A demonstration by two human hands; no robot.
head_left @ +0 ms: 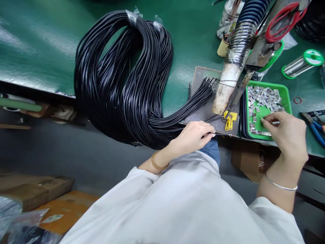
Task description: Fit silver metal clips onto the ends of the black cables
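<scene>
My left hand is closed in a pinch at the bench's front edge, on the end of a black cable; the fingers partly hide it. Behind that hand, a bundle of black cables lies with its stripped ends on a dark board. Over the green tray, my right hand pinches thin solder wire, whose pale tip sticks out past the fingers. Small metal connectors lie heaped in the tray, with some lined up along its left and front sides.
A clamped soldering iron and a taped fume hose slant down over the board. Yellow clips lie beneath them. To the right are a solder spool and blue-handled pliers. Large cable coils hang over the front edge.
</scene>
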